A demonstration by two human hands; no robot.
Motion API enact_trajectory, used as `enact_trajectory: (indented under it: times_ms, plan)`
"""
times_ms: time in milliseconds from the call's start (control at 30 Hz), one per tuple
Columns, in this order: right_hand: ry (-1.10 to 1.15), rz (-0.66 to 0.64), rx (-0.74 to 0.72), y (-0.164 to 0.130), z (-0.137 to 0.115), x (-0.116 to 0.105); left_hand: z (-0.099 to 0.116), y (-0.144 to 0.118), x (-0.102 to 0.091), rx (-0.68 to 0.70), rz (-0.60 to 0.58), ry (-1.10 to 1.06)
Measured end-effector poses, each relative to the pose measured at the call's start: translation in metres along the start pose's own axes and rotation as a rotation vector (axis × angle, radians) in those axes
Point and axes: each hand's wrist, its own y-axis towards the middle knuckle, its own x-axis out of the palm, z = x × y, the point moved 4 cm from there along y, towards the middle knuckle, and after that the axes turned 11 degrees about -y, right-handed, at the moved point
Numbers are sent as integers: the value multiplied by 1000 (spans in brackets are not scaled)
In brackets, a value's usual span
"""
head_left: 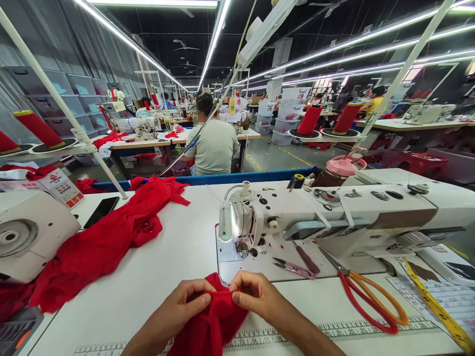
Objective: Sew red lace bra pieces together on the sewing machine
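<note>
A piece of red fabric [213, 321] hangs between my two hands at the front edge of the sewing table. My left hand [189, 301] pinches its upper edge between thumb and fingers. On the other side, my right hand [254, 294] pinches the same edge, a short way from the left. Both hands are just in front of the sewing machine [267, 212], whose needle area and metal plate [228, 252] lie beyond the cloth. Lower folds of the fabric drop toward the bottom of the view.
Right of my hands lie thread snips [295, 268], large scissors [365, 291] and a yellow tape measure [438, 306]. A long heap of red fabric [104, 237] and a phone [101, 211] lie left. Ahead, a person [215, 143] sits facing away.
</note>
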Motion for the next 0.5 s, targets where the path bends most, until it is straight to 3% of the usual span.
enact_trajectory:
  times_ms: [200, 400, 500]
  plan:
    - [-62, -9, -13, 1, -3, 0, 1, 2, 8, -7, 30, 69]
    - [-370, 370, -195, -15, -5, 2, 8, -2, 2, 21, 203, -309]
    - [-288, 242, -212, -19, 5, 30, 6, -5, 1, 36, 240, -438]
